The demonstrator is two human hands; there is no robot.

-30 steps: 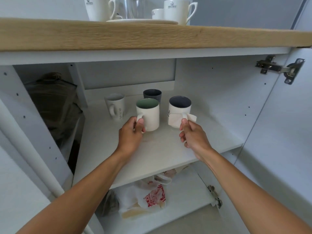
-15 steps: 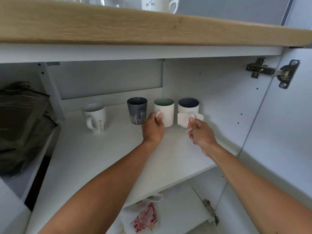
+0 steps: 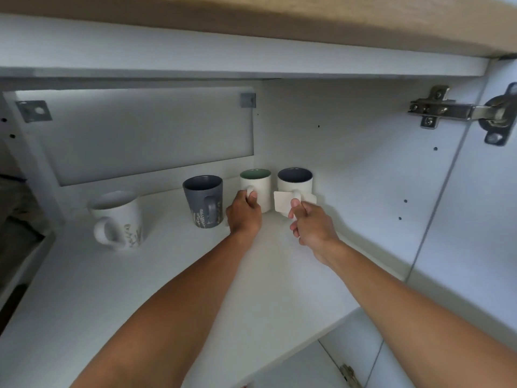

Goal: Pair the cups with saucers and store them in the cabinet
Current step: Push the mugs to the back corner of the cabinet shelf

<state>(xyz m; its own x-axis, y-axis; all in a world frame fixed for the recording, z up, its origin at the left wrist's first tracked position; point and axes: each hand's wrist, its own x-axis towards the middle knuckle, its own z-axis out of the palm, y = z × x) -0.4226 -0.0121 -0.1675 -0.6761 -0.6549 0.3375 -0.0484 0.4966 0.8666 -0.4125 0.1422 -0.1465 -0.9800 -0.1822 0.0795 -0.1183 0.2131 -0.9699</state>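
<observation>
Well back on the cabinet shelf [image 3: 167, 275], in its right rear corner, two white mugs stand upright side by side, handles turned toward the person. The green-lined mug [image 3: 256, 189] is on the left and the blue-lined mug [image 3: 295, 182] just beside it, with a white tag [image 3: 281, 204] at its handle. Each hand reaches straight ahead to its own mug. The left hand [image 3: 243, 217] curls round the green-lined mug's handle, while the right hand [image 3: 310, 225] pinches the other's. A grey mug [image 3: 203, 200] stands just left of them. No saucer shows.
</observation>
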